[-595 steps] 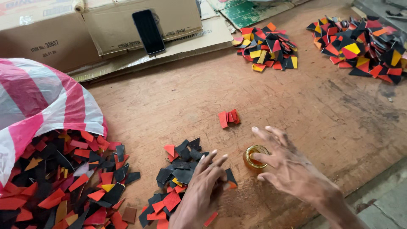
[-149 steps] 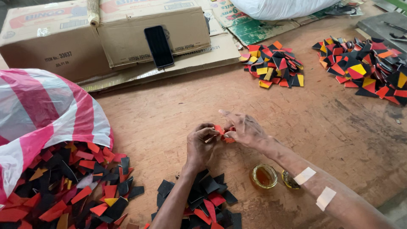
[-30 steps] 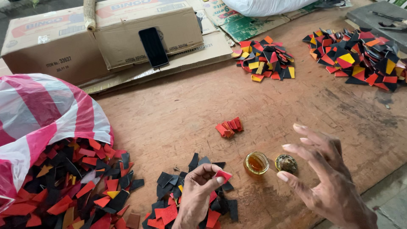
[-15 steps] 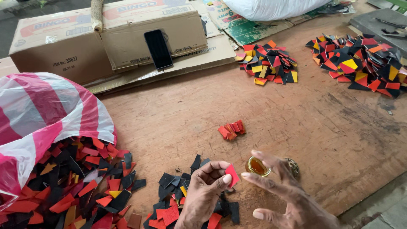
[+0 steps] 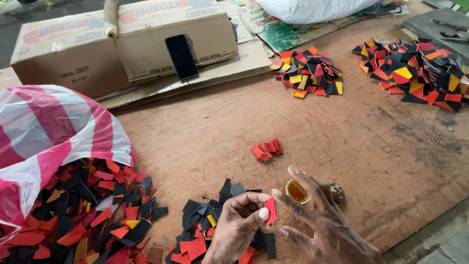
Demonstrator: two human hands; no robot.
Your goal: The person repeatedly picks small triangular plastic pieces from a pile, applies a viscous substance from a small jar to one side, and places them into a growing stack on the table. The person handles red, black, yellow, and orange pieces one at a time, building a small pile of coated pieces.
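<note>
A small red piece [image 5: 270, 210], flat and roughly four-sided, is pinched upright between thumb and forefinger of the left hand [image 5: 238, 225], near the front edge of the wooden tabletop [image 5: 205, 142]. The right hand [image 5: 322, 222] is spread open just beside it, fingertips close to the piece, whether touching cannot be told. Directly behind the fingers stands a small round open tin [image 5: 297, 191] with a gold rim and amber contents, resting upright on the tabletop. Its lid [image 5: 336, 192], gold and domed, lies just beside it, toward the right edge.
</note>
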